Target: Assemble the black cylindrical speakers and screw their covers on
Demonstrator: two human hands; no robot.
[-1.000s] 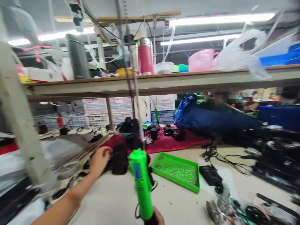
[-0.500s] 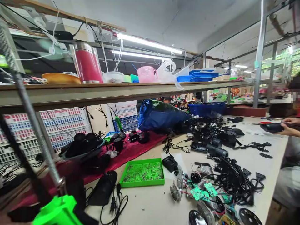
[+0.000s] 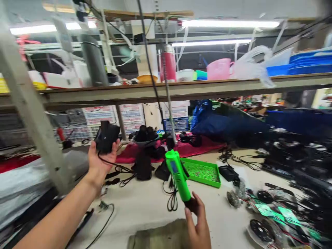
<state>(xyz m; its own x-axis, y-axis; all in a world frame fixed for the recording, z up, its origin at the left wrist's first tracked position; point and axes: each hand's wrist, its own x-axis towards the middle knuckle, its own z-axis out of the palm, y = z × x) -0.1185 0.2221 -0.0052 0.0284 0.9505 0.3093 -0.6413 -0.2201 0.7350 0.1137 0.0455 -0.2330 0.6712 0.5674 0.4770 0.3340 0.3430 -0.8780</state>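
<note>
Raised at the left, my left hand [image 3: 102,162] holds a black plastic housing [image 3: 107,136] from below, its fingers and thumb around the sides. A black cord trails from it. A bright green electric screwdriver [image 3: 178,176] hangs tilted from a spring line over the table. My right hand [image 3: 199,221] is at its lower end, thumb and fingers closed about the dark nose, which they partly hide. Below lies a folded grey-brown cloth or pad [image 3: 160,235]. Behind the screwdriver stands a green tray [image 3: 220,181] of small metal pieces, probably screws.
Wired assemblies with green circuit boards [image 3: 275,212] and black parts crowd the right. More black housings [image 3: 143,167] with cords lie behind, near a dark red cloth [image 3: 210,149]. A metal post [image 3: 33,114] rises at left. Overhead runs a shelf [image 3: 145,90] with containers.
The view has swung left. The left hand with the black housing has come into view, and the right hand now shows at the green screwdriver. The other person at the right is out of view.
</note>
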